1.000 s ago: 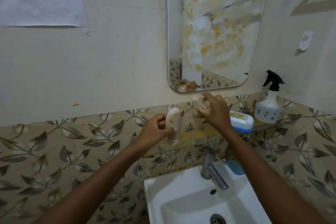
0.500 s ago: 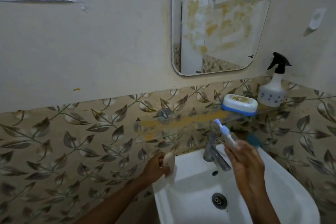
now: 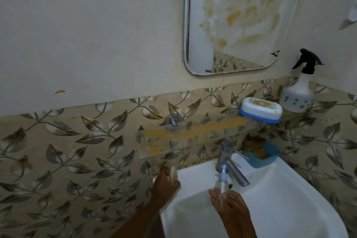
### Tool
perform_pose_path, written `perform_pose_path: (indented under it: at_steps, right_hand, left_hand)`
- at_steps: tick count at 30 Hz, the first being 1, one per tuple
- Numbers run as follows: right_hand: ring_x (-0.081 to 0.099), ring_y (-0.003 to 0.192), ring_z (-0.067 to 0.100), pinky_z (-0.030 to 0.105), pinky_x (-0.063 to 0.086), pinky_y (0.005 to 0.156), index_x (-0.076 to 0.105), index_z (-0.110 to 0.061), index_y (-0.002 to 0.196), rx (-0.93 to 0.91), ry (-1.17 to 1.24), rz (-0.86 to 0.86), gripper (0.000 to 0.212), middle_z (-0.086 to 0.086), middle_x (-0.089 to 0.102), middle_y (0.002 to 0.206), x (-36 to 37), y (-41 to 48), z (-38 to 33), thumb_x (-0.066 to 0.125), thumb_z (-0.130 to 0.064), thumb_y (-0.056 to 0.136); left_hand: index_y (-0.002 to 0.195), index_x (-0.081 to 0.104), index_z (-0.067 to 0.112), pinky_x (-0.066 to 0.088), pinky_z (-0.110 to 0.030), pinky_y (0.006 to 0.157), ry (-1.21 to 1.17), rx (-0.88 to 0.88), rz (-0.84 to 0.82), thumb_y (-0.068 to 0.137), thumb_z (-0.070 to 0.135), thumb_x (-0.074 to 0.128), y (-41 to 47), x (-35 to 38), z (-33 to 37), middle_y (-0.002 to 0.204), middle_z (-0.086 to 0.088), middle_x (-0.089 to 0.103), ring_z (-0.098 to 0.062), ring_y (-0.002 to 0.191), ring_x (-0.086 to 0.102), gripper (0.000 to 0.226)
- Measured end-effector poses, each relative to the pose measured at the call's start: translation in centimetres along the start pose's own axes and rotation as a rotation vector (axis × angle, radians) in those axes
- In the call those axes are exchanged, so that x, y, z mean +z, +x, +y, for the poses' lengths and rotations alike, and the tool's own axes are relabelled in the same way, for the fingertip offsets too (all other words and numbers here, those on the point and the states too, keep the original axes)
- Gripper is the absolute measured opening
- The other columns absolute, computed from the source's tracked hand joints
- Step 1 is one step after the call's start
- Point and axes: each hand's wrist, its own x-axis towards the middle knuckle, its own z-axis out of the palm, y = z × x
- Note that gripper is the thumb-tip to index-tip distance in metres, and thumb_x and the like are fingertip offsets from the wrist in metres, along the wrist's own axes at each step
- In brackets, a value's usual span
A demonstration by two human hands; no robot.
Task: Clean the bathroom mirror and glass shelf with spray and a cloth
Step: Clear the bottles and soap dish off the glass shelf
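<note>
Your left hand (image 3: 164, 186) is curled round a small cream tube (image 3: 173, 173) at the back-left corner of the sink (image 3: 286, 195). Your right hand (image 3: 229, 206) grasps a little clear pump bottle (image 3: 223, 180) over the basin, in front of the tap (image 3: 229, 160). Above, the yellow-smeared glass shelf (image 3: 193, 133) carries a soap box (image 3: 260, 110) and the spray bottle (image 3: 297, 92) at its right end, under the stained mirror (image 3: 241, 21).
</note>
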Motion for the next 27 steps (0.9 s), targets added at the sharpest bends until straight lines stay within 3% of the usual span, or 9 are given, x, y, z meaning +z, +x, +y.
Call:
perform_pose_path:
  at_steps: [1,4,6,8,10,16,22,27]
  right_hand:
    - [0.072,0.064,0.033,0.035,0.059,0.05,0.067,-0.006,0.064,-0.017,-0.09,-0.004,0.044,0.024,0.072,0.075,0.5,0.1,0.1,0.087,-0.004,0.025]
    - [0.071,0.085,0.016,0.023,0.059,0.069,0.067,-0.007,0.095,0.083,-0.222,0.106,0.047,0.016,0.074,0.094,1.3,1.5,1.2,0.083,-0.009,0.051]
    - [0.065,0.098,0.024,0.026,0.056,0.077,0.063,-0.005,0.105,0.108,-0.286,0.159,0.053,0.016,0.068,0.107,1.7,3.3,2.2,0.079,-0.006,0.055]
    - [0.062,0.092,0.027,0.031,0.052,0.074,0.062,-0.008,0.102,0.196,-0.287,0.083,0.038,0.013,0.066,0.103,2.8,4.4,2.4,0.072,0.004,0.067]
    - [0.061,0.084,0.028,0.032,0.049,0.07,0.064,-0.006,0.093,0.236,-0.268,0.114,0.03,0.017,0.066,0.097,4.3,5.9,2.4,0.061,0.016,0.073]
    - [0.058,0.081,0.026,0.032,0.045,0.068,0.064,-0.013,0.078,0.189,-0.447,0.08,0.033,0.016,0.063,0.09,6.8,8.3,2.2,0.054,0.017,0.071]
    - [0.06,0.08,0.022,0.026,0.047,0.065,0.062,-0.012,0.085,0.196,-0.564,0.009,0.023,0.018,0.067,0.098,7.3,9.3,2.9,0.055,0.009,0.078]
    - [0.058,0.082,0.022,0.024,0.045,0.063,0.058,-0.015,0.08,0.196,-0.64,-0.048,0.036,0.023,0.066,0.105,7.0,9.7,2.9,0.05,0.019,0.07]
  left_hand:
    - [0.092,0.037,0.016,0.037,-0.029,0.063,0.006,0.002,0.016,0.076,0.021,0.067,0.1,0.1,0.0,0.079,0.001,0.048,-0.02,0.073,0.051,0.034]
    - [0.095,0.035,0.019,0.043,-0.033,0.07,-0.008,0.011,0.032,0.071,0.031,0.075,0.5,0.4,-0.6,0.088,-0.003,0.052,-0.023,0.082,0.055,0.049]
    - [0.101,0.033,0.022,0.044,-0.033,0.074,-0.043,0.0,0.038,0.064,0.035,0.08,0.6,0.6,-1.0,0.094,0.0,0.053,-0.022,0.087,0.056,0.061]
    - [0.114,0.036,0.023,0.041,-0.032,0.081,-0.085,-0.001,0.059,0.057,0.036,0.084,0.7,0.9,-1.3,0.105,0.004,0.05,-0.018,0.097,0.051,0.076]
    - [0.121,0.039,0.022,0.039,-0.032,0.085,-0.089,-0.001,0.103,0.053,0.039,0.086,1.0,1.4,-1.7,0.112,0.005,0.048,-0.017,0.104,0.049,0.084]
    - [0.109,0.052,0.012,0.044,-0.036,0.084,-0.097,-0.006,0.197,0.053,0.033,0.088,1.9,2.5,-2.7,0.109,-0.007,0.056,-0.028,0.103,0.056,0.069]
    - [0.1,0.053,0.021,0.043,-0.028,0.074,-0.113,0.043,0.183,0.056,0.036,0.085,1.5,2.4,-3.6,0.095,0.004,0.058,-0.021,0.092,0.06,0.057]
    - [0.113,0.051,0.022,0.046,-0.032,0.085,-0.086,0.045,0.169,0.057,0.038,0.084,1.3,1.9,-3.3,0.109,0.001,0.06,-0.021,0.104,0.058,0.066]
